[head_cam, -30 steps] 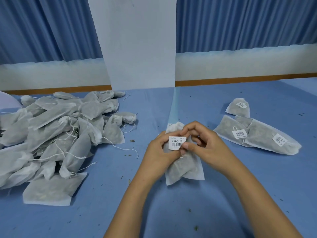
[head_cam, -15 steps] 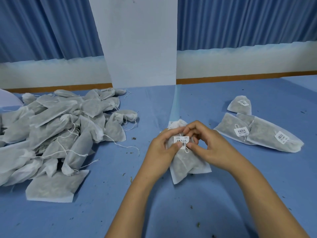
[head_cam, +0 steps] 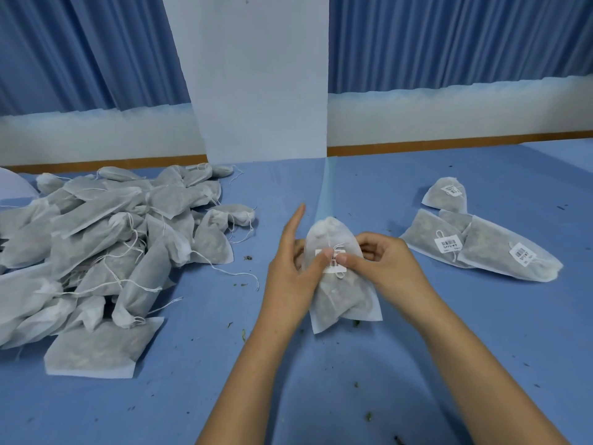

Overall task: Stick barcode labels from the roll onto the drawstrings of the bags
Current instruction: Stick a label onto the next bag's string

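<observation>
1. Label (head_cam: 330, 261): center of frame, on the front of the bag (head_cam: 341, 300), just below its tied neck. Looks folded round the drawstring (head_cam: 337, 246), and a string loop pokes out under it. Can't confirm the wrap.
2. L hand (head_cam: 288, 271): thumb pressed on the label's left part, index straight, pointing up and touching nothing, other fingers behind the bag. R hand (head_cam: 386, 264): thumb on the label's right part, fingers curled behind the bag's right edge. Both pinch label + bag between thumb and fingers.
3. Why, prob.: the thumbs squeeze the sticky faces shut on the string, w/ the fingers behind as backing. The bag is held in front of the person so the barcode can be seen.
4. Unlabelled pile (head_cam: 96, 252) is at mid left and the labelled bags (head_cam: 481, 252) at mid right, all on the table (head_cam: 353, 390). I'd say this keeps to-do apart from done.
5. Vs 1 s ago: the label stood clear between the fingertips, barcode fully showing. Half a sec ago both hands' fingers hooded it.
6. Now the fingers have dropped behind, the thumbs cover much of the label, the L index has lifted off, and the bag neck shows above the hands. Piles unchanged.
</observation>
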The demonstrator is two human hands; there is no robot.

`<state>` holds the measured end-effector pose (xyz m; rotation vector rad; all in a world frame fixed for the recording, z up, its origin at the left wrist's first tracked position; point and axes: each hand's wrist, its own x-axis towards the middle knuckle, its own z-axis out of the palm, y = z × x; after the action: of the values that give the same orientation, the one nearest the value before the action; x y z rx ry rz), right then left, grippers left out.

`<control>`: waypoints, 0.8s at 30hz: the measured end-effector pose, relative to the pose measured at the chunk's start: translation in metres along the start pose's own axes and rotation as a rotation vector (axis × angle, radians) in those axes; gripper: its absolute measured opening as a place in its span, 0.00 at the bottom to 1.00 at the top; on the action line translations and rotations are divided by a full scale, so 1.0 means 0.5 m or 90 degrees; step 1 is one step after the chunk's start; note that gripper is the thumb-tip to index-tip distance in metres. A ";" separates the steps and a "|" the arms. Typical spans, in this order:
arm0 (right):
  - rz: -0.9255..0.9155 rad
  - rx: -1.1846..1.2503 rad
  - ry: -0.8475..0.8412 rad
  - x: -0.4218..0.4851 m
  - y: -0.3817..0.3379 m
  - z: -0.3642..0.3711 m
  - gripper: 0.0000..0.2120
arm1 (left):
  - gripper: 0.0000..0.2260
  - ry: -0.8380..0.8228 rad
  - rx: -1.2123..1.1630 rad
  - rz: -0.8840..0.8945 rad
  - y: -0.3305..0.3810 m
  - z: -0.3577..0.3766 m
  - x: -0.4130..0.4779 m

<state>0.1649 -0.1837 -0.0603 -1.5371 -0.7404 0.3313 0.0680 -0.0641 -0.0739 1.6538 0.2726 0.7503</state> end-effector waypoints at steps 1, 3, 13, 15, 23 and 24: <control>0.001 0.012 0.004 0.000 0.001 0.000 0.02 | 0.27 0.033 -0.008 -0.026 -0.004 0.000 0.001; 0.017 0.025 -0.001 0.000 0.002 0.003 0.02 | 0.22 0.077 -0.028 -0.052 -0.009 0.003 0.003; 0.088 0.020 0.070 -0.039 0.018 -0.063 0.10 | 0.16 0.050 -0.005 -0.060 -0.004 0.092 0.009; 0.145 0.080 0.025 -0.056 0.026 -0.103 0.07 | 0.17 0.038 0.002 -0.064 -0.005 0.121 0.014; 0.191 0.260 0.241 -0.068 0.038 -0.219 0.08 | 0.25 -0.028 -0.018 -0.134 0.001 0.248 0.031; 0.194 0.331 0.284 -0.059 0.036 -0.225 0.08 | 0.25 -0.032 -0.018 -0.133 0.006 0.263 0.035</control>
<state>0.2166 -0.2889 -0.0703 -1.1587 -0.0526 0.3560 0.1606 -0.1593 -0.0724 1.5867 0.3904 0.5530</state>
